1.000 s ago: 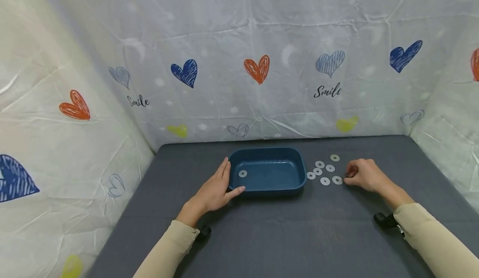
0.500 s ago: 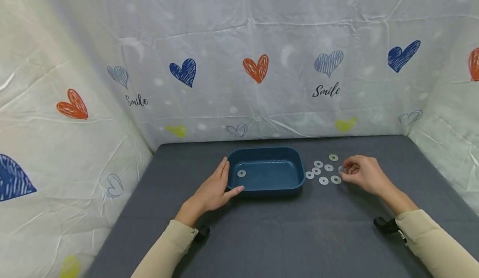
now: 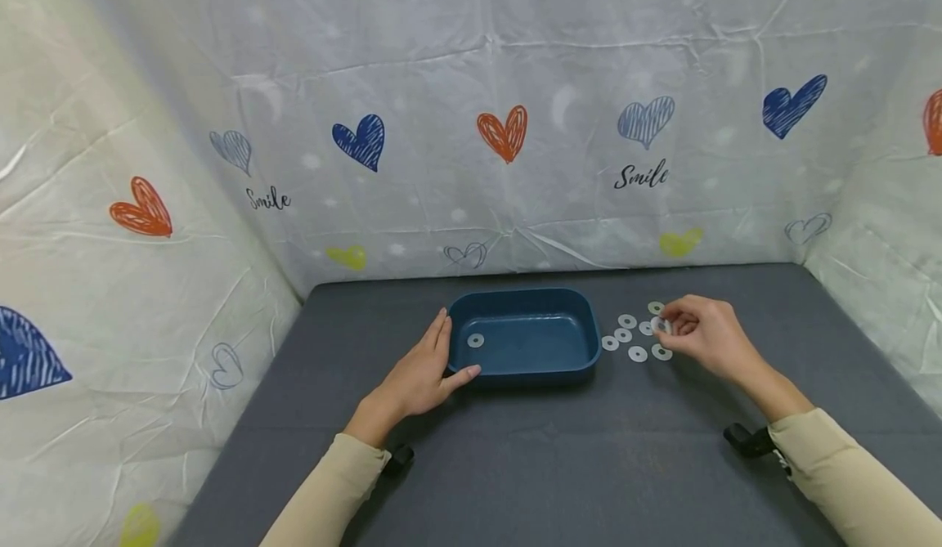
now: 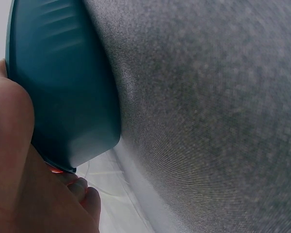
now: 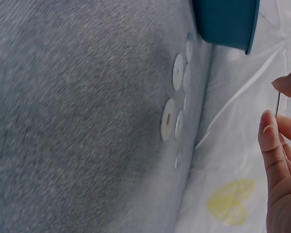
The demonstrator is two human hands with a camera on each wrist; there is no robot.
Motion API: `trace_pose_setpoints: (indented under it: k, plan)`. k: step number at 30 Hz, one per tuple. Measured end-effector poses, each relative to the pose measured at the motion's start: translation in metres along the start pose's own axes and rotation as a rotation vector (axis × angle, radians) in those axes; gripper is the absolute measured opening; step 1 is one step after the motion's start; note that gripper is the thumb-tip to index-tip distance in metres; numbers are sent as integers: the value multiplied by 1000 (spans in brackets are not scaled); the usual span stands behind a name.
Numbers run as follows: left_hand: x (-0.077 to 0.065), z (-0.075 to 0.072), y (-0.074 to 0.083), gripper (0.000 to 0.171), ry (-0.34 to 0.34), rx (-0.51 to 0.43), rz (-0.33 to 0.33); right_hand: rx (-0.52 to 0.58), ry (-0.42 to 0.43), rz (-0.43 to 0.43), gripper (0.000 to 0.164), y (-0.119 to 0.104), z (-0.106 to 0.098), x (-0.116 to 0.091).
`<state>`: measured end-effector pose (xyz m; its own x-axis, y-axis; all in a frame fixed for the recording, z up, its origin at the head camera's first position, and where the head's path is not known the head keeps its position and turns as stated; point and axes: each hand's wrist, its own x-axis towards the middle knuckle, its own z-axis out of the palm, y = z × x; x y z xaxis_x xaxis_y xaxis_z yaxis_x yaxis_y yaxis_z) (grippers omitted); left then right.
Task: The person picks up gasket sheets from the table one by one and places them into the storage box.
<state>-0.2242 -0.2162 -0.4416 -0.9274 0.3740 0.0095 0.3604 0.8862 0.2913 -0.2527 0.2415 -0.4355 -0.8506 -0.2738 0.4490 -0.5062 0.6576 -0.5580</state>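
My left hand rests at the left end of a dark blue rectangular tray, fingers fairly straight along its side and thumb over the front rim. The tray's outer wall fills the upper left of the left wrist view. One flat metal washer lies inside the tray. My right hand pinches another washer between thumb and fingers, seen edge-on in the right wrist view and raised off the table. Below and left of that hand, several loose washers lie flat to the right of the tray.
A dark grey cloth covers the table. White fabric printed with hearts and "Smile" stands behind the table's back edge and along both sides. One loose washer lies close to the tray's right wall.
My right hand has picked up a washer from the table's right side, lifted it and moved slightly left over the loose washers. The left hand and tray stay put.
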Motion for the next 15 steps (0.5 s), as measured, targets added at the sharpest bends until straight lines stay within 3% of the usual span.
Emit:
trace_pose_setpoints:
  k: [15]
  plan:
    - [-1,-2,2,106,-5,0,-5,46,-22,-5,24,-11,5,7]
